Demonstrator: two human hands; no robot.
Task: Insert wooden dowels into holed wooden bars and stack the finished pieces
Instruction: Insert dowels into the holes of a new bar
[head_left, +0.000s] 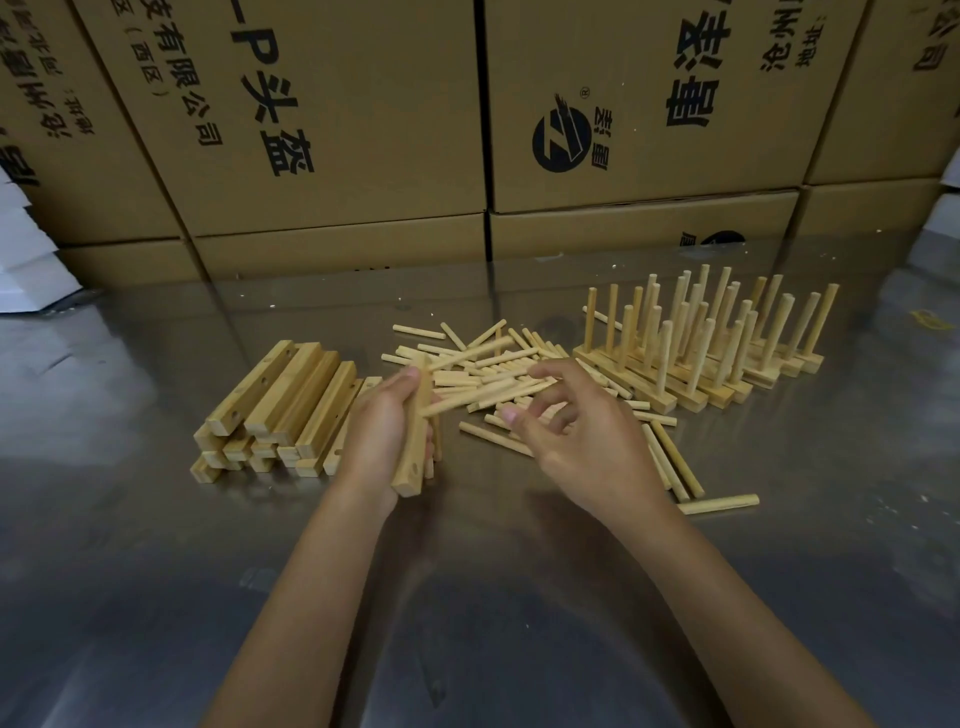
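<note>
Left hand (384, 431) grip clenched round holed bar (415, 447) (dowel (467, 400) inserted), right hand (566, 421) released over loose dowels (498, 374)

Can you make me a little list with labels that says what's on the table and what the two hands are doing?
Surface: shiny metal table
Left hand: grips one holed wooden bar, which has a dowel sticking out of it
Right hand: above the loose dowels, fingers curled; whether it holds one is unclear
Left of hands: pile of empty bars
Right, further back: finished pieces, dowels standing upright
Behind: cardboard boxes
</note>
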